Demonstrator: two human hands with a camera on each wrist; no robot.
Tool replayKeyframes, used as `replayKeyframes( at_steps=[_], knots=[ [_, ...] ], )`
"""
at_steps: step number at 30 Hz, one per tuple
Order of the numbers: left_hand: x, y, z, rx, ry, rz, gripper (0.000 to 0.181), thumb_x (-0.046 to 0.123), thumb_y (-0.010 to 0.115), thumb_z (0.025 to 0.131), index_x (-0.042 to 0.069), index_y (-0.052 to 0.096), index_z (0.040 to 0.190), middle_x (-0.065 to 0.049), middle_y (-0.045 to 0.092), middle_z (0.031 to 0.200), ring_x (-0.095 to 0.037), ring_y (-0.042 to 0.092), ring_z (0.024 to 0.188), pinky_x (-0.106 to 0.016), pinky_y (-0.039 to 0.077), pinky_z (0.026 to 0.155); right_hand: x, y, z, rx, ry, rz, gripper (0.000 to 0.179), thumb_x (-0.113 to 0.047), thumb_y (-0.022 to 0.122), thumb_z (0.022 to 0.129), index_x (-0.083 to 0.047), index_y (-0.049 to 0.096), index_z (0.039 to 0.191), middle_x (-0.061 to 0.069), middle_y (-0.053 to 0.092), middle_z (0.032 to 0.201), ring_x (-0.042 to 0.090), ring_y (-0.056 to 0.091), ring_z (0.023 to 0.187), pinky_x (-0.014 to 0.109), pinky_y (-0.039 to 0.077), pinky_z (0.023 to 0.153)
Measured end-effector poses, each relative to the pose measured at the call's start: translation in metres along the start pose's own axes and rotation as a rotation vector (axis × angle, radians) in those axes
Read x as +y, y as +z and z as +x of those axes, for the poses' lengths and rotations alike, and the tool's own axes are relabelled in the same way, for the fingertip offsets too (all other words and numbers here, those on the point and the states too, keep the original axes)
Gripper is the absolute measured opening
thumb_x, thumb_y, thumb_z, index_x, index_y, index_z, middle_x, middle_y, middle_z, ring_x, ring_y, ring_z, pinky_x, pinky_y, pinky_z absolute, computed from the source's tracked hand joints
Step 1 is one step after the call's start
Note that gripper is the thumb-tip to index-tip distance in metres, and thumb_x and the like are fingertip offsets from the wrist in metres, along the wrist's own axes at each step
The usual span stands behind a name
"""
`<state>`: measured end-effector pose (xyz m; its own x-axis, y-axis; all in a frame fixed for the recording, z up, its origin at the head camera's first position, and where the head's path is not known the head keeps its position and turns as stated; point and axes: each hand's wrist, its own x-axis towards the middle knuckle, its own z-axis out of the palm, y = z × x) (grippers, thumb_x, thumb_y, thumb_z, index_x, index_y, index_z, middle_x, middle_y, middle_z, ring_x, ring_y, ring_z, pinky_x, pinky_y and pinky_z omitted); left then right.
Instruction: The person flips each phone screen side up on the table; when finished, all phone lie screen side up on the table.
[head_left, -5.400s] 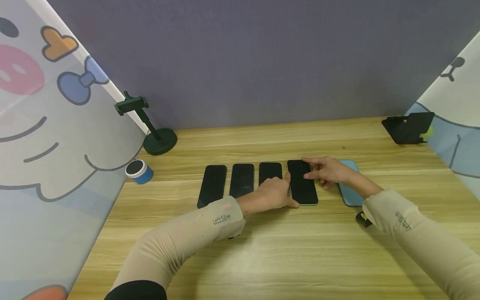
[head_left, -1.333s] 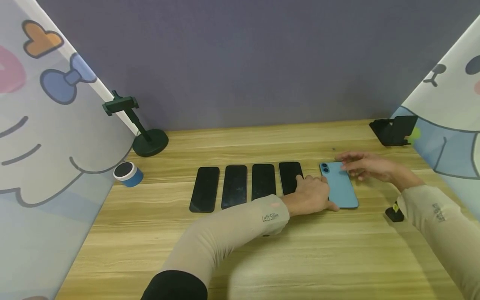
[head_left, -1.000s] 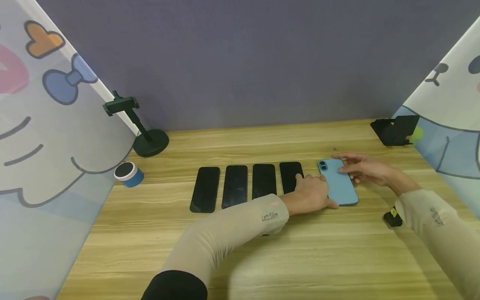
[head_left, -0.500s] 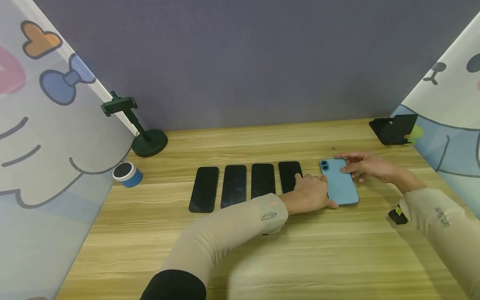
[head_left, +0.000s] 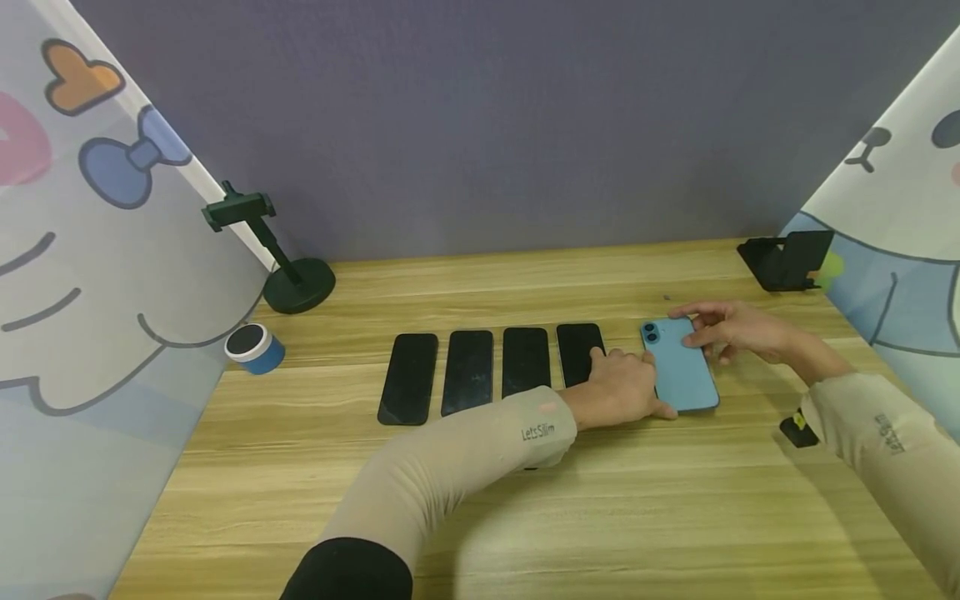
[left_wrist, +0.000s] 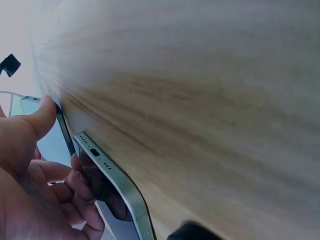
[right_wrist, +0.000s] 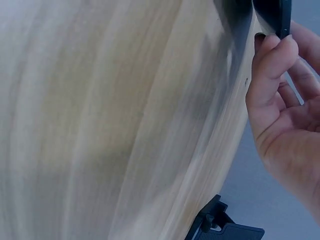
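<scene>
Several black-screened smartphones lie in a row, the first (head_left: 407, 379) at the left and the last (head_left: 577, 352) partly under my left hand (head_left: 622, 387). This hand spans the gap to the light blue smartphone (head_left: 684, 375), which lies back side up with its two camera lenses at the top left. In the left wrist view the left thumb (left_wrist: 42, 117) reaches the blue phone's edge, while the other fingers touch the black phone (left_wrist: 120, 185). My right hand (head_left: 738, 333) pinches the blue phone by its upper right edge. The right wrist view shows thumb and fingers on the dark phone edge (right_wrist: 286, 17).
A dark green phone stand (head_left: 296, 279) and a blue-and-white jar (head_left: 257, 348) stand at the left. At the back right is a black folding stand (head_left: 787, 260). A wrist camera (head_left: 798, 429) juts from the right sleeve. A grey panel (head_left: 510, 125) borders the back.
Both hands have moved right, from the last black phone toward the blue one. The right hand has taken hold of the blue phone and shifted it slightly away from me. Lately almost nothing moves.
</scene>
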<state>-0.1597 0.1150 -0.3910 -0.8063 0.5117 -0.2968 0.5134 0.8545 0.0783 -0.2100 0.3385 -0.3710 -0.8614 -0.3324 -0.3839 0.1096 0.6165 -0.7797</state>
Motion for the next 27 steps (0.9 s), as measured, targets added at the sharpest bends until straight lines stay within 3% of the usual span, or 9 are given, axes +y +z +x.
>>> replayKeyframes(
  at_steps=[10, 15, 20, 24, 27],
  knots=[
    [-0.005, 0.001, -0.008, 0.027, 0.064, 0.008, 0.09, 0.078, 0.052, 0.085, 0.029, 0.034, 0.157, 0.012, 0.055, 0.145, -0.016, 0.054, 0.128, -0.046, 0.04, 0.106, -0.011, -0.001, -0.005, -0.006, 0.039, -0.034, 0.068, -0.026, 0.069, 0.096, -0.003, 0.04, 0.153, -0.001, 0.054, 0.085, 0.013, 0.054, 0.07, 0.033, 0.054, 0.059],
    [-0.009, 0.006, -0.015, 0.082, 0.137, -0.016, 0.088, 0.077, 0.047, 0.089, 0.028, 0.028, 0.159, 0.01, 0.059, 0.139, -0.014, 0.058, 0.121, -0.035, 0.049, 0.09, -0.025, 0.0, -0.008, 0.0, 0.03, -0.091, 0.067, -0.026, 0.067, 0.097, -0.001, 0.04, 0.153, 0.007, 0.057, 0.083, 0.018, 0.055, 0.068, 0.034, 0.053, 0.056],
    [-0.01, 0.009, -0.018, 0.148, 0.213, -0.153, 0.084, 0.071, 0.044, 0.095, 0.023, 0.026, 0.16, 0.004, 0.07, 0.12, -0.006, 0.067, 0.088, -0.02, 0.049, 0.06, -0.036, 0.002, -0.009, 0.001, 0.062, -0.148, 0.066, -0.025, 0.065, 0.097, 0.0, 0.039, 0.152, 0.008, 0.058, 0.086, 0.018, 0.056, 0.071, 0.033, 0.053, 0.056],
    [-0.006, 0.007, -0.02, 0.164, 0.226, -0.279, 0.083, 0.068, 0.046, 0.096, 0.023, 0.02, 0.162, 0.002, 0.073, 0.115, -0.002, 0.064, 0.081, -0.016, 0.045, 0.056, -0.042, 0.003, -0.008, 0.001, 0.101, -0.154, 0.066, -0.023, 0.066, 0.096, 0.001, 0.039, 0.152, 0.006, 0.058, 0.085, 0.015, 0.055, 0.07, 0.031, 0.051, 0.056],
    [-0.003, 0.005, -0.02, 0.161, 0.225, -0.317, 0.084, 0.067, 0.046, 0.096, 0.025, 0.015, 0.162, 0.004, 0.072, 0.096, -0.002, 0.061, 0.075, -0.017, 0.044, 0.054, -0.047, 0.004, -0.007, 0.004, 0.12, -0.159, 0.067, -0.023, 0.066, 0.096, 0.002, 0.038, 0.152, 0.004, 0.058, 0.084, 0.014, 0.055, 0.069, 0.031, 0.052, 0.057]
  ],
)
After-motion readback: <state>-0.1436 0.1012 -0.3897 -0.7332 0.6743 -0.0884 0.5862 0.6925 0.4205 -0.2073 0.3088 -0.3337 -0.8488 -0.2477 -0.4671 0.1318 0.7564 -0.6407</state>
